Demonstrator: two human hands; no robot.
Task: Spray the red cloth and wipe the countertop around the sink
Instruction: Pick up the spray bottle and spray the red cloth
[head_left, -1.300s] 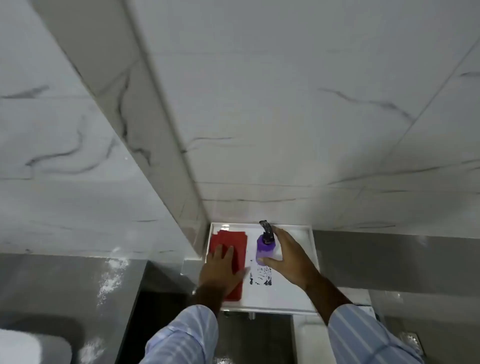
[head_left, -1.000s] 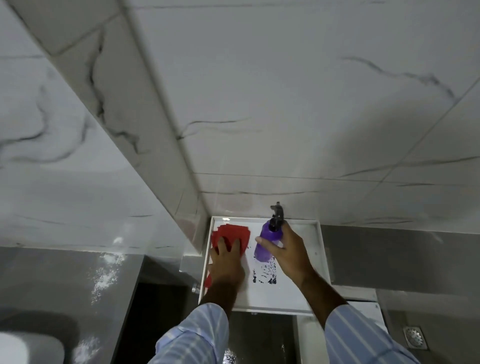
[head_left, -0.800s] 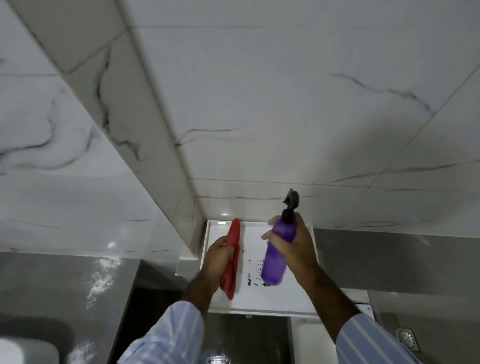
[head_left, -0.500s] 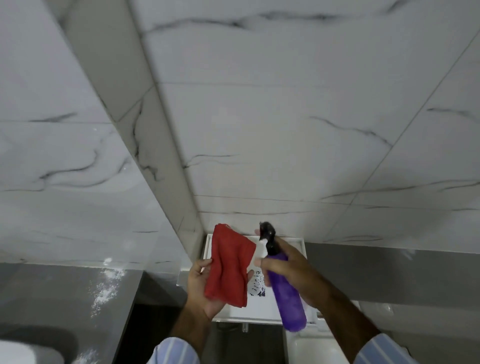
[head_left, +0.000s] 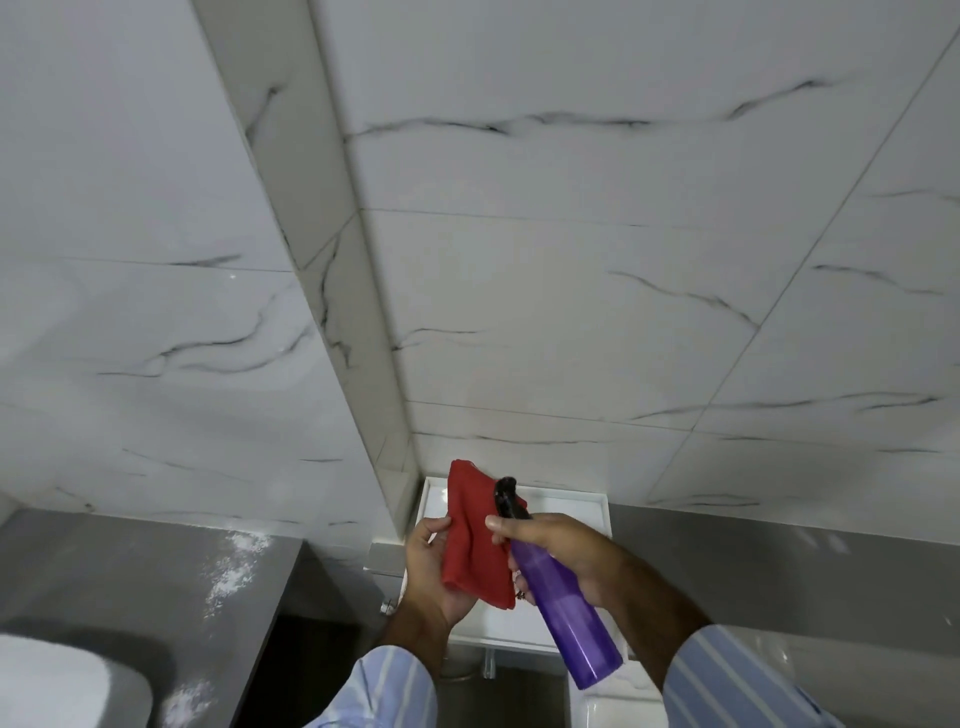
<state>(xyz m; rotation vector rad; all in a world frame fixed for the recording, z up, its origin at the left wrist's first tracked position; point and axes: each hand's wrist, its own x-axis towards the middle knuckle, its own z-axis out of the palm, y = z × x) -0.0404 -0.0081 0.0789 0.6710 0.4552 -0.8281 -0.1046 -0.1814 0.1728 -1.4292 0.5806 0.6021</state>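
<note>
Above the white shelf (head_left: 587, 506) set in the wall corner, both hands work at one red cloth (head_left: 475, 545) and one purple bottle (head_left: 563, 608). The left hand (head_left: 431, 574) cups the cloth from below, thumb pinching its left edge, so the cloth hangs upright over the palm, clear of the shelf. The right hand (head_left: 558, 545) is wrapped around the bottle's neck, fingers closed tight, with the black nozzle (head_left: 505, 498) touching or just in front of the cloth's top right part. The bottle tilts, base toward the lower right. Two striped sleeves show at the bottom edge. One grey counter (head_left: 156, 571) lies at the left, speckled with white powder.

Half a second ago the nozzle stood beside the cloth's right edge; now it overlaps the cloth, and the hands sit closer together.
</note>
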